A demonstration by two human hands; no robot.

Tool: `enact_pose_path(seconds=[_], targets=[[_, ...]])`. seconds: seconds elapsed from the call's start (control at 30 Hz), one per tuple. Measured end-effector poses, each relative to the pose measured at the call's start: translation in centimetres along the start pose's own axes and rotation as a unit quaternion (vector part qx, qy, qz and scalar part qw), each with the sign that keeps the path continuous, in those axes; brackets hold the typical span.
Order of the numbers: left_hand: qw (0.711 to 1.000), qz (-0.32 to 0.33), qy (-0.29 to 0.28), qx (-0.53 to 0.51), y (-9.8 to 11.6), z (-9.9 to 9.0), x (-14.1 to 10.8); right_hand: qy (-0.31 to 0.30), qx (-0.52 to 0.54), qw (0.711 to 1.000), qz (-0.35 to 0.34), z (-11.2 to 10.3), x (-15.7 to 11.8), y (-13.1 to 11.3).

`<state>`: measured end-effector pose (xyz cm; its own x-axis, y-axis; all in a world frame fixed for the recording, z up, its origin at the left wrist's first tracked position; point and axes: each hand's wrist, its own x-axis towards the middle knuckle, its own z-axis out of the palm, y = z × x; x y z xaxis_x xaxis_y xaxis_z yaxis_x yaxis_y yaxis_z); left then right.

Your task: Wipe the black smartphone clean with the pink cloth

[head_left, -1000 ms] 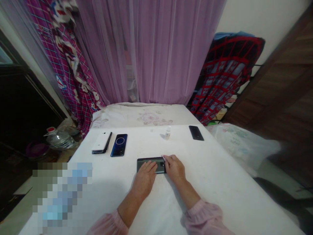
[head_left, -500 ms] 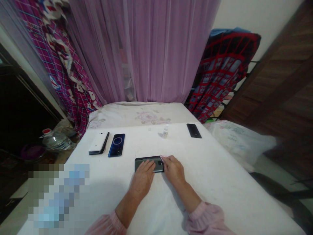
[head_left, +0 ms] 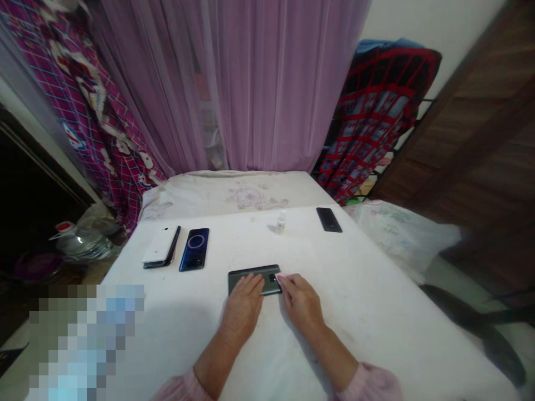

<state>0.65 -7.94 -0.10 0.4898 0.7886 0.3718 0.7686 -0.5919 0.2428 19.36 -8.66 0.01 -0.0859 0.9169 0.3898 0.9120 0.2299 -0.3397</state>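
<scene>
A dark grey-green smartphone lies back side up on the white cloth in front of me, its long side across my view. My left hand rests flat over its left half, fingers stretched out and pressing on it. At the right end, my right hand pinches a small pale wipe, mostly covered by the fingers. That wipe touches the phone's back beside the camera block. Beyond the phone stands a small clear bottle with a white label.
At the left lie a blue phone and a stack of phones with a white one on top. Another black phone lies at the back right. A water jug stands left of the table, a plastic bag to its right.
My right hand has moved the wipe from the phone's far right corner down toward the camera block. The left hand stays on the phone. The whole view has shifted slightly.
</scene>
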Motion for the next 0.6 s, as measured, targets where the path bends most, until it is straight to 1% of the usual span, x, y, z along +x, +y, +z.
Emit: enact_pose_path(seconds=[0.1, 0.3, 0.37, 0.47, 0.6], targets=[[1.000, -0.002, 0.002, 0.002, 0.0, 0.0, 0.1, -0.010, 0.000, 1.000, 0.007, 0.0, 0.2, 0.0], [1.000, -0.002, -0.003, 0.008, 0.1, -0.1, 0.2, -0.031, -0.014, 0.998, 0.045, 0.8, 3.7, -0.2], [1.000, -0.003, -0.005, 0.009, 0.1, -0.2, 0.2, -0.032, -0.014, 0.998, 0.048, 0.9, 4.2, -0.3], [1.000, -0.003, -0.010, 0.012, 0.2, -0.3, 0.2, -0.022, -0.013, 0.999, 0.040, 0.7, 3.6, -0.4], [1.000, -0.002, -0.010, 0.019, 0.2, -0.3, 0.3, -0.006, -0.010, 1.000, 0.011, 0.0, 0.9, -0.3]])
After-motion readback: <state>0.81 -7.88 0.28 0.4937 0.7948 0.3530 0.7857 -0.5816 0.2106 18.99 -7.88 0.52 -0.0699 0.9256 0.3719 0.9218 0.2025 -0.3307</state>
